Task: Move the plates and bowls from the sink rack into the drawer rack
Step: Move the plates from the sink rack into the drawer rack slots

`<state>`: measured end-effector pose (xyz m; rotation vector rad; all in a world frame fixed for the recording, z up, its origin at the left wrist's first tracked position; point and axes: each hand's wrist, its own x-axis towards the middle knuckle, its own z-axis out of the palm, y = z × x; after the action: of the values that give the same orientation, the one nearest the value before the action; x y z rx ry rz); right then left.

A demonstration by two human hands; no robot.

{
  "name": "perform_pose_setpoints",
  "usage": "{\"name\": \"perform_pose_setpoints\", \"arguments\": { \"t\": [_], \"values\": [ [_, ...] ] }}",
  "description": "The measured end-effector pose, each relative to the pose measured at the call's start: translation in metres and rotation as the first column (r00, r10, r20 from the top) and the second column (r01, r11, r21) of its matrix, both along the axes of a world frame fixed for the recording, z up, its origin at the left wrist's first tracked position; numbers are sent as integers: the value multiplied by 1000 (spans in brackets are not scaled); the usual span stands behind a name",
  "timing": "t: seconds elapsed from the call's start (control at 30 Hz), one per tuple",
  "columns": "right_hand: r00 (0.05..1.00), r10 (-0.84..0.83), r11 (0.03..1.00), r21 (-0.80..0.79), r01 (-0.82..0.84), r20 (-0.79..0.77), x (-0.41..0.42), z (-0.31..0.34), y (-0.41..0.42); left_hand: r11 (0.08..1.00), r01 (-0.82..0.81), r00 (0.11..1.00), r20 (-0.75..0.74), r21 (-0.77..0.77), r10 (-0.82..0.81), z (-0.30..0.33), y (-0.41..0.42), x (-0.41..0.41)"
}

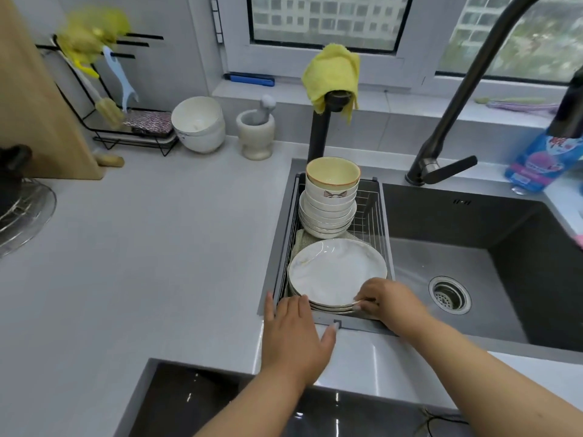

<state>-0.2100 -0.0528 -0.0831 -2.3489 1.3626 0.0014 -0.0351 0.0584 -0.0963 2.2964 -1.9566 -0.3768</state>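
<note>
A wire sink rack (373,216) sits in the left end of the sink. In its near half lies a stack of white marbled plates (334,272). Behind them rises a tall stack of white bowls (328,212) topped by a cream bowl (332,171). My right hand (388,302) curls its fingers round the near right rim of the plate stack. My left hand (293,332) lies flat with straight fingers at the rack's near left corner, fingertips reaching the plates' near edge. The drawer rack is out of view.
The dark sink basin (473,263) with its drain (449,294) lies to the right. A tall faucet (454,127) and a post draped with a yellow cloth (332,74) stand behind. White bowls (198,124), a mortar (255,134) and a brush rack (126,127) sit on the grey counter (142,247).
</note>
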Motion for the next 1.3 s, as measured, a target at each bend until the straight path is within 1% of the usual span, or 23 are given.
{"name": "perform_pose_setpoints", "arguments": {
  "t": [0.13, 0.23, 0.37, 0.47, 0.6, 0.8, 0.9, 1.0, 1.1, 1.17, 1.2, 1.27, 1.3],
  "values": [
    [996, -16, 1000, -21, 18, 82, -1, -1, 2, 1000, -2, 1000, 9, -6, 2, 1, 1, 0],
    [988, -19, 995, -95, 34, 154, -1, -4, 6, 1000, -8, 1000, 0, 12, 8, 1, 1, 0],
    [981, 2, 971, -236, 44, 193, 2, -7, 9, 1000, -22, 1000, -14, 2, 22, 0, 1, -2],
    [976, -32, 954, -285, 94, 214, 8, -4, 10, 1000, -30, 1000, -7, -9, 30, -2, 1, -2],
    [973, -55, 953, -278, 118, 225, 13, 3, 9, 999, -31, 999, 10, -12, 31, -1, 1, -3],
    [952, -135, 965, -180, 189, 275, 18, 12, 4, 998, -44, 999, 23, -42, 45, -4, 1, -4],
    [942, -147, 958, -195, 212, 301, 18, 16, 2, 996, -59, 998, 0, -73, 59, -5, 3, -4],
    [914, -171, 935, -233, 269, 369, 11, 24, 7, 989, -108, 989, -113, -100, 96, -1, 5, -6],
    [889, -192, 917, -247, 313, 416, -5, 39, 20, 975, -201, 937, -310, -95, 163, 0, 9, -3],
    [874, -174, 913, -257, 315, 453, -17, 49, 34, 948, -284, 873, -448, -144, 194, -2, 13, -2],
    [868, -152, 914, -268, 306, 473, -23, 54, 41, 920, -345, 834, -511, -185, 210, -2, 15, -3],
    [859, -99, 916, -291, 276, 502, -33, 61, 56, 837, -498, 735, -622, -226, 269, 8, 23, -10],
    [853, -78, 917, -299, 265, 517, -39, 63, 63, 799, -559, 686, -666, -222, 294, 14, 29, -16]
  ]
}}
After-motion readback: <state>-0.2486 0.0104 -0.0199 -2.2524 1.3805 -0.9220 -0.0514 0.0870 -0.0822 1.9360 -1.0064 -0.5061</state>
